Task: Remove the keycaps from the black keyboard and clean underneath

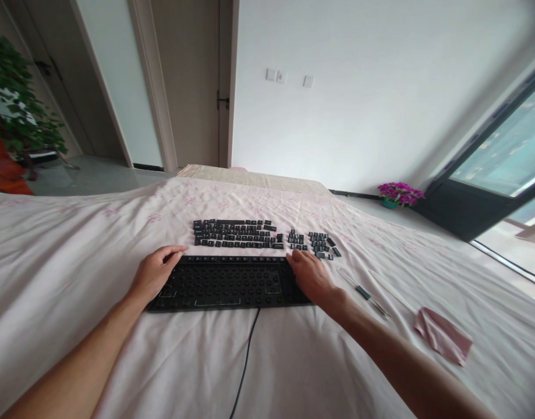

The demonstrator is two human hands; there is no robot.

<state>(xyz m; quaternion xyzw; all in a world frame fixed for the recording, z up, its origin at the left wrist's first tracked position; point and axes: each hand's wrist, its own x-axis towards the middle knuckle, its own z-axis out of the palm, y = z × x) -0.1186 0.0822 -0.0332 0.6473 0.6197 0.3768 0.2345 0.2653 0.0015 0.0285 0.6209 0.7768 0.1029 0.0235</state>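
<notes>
A black keyboard lies on the sheet before me, its main field bare of keycaps, with one row of keys along the far edge. At its far left corner, my left hand is closed on the edge, fingers together. My right hand grips the right part near the far edge, fingers curled, covering some of it. Beyond the keyboard, loose black keycaps are laid out in rows. Smaller groups of keycaps lie to their right. A cable runs from under the keyboard toward me.
A wire keycap puller with a dark handle rests right of my right hand. Farther right lies a pink cloth with a thin light stick. Everything sits on a wrinkled pale bedsheet. Purple flowers stand on the floor beyond.
</notes>
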